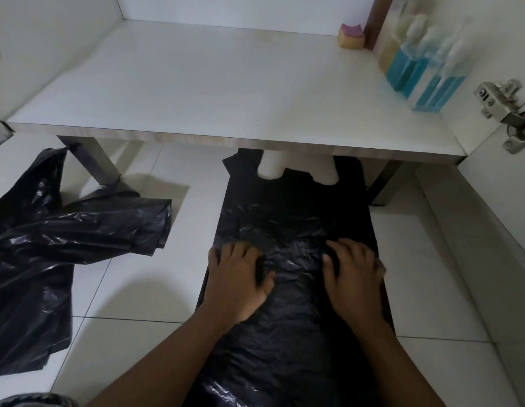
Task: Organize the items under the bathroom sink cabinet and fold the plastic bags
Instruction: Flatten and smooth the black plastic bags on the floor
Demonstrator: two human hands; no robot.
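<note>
Palms down, my left hand (236, 279) and right hand (353, 276) press flat, fingers spread, on the crinkled black plastic bag (290, 218) lying stretched on the white tiled floor (132, 342), handles toward the cabinet.

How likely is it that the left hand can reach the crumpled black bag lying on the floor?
Probably yes: the left hand lies flat on the spread bag, holding nothing, and only bare floor tiles separate it from the crumpled bag.
</note>
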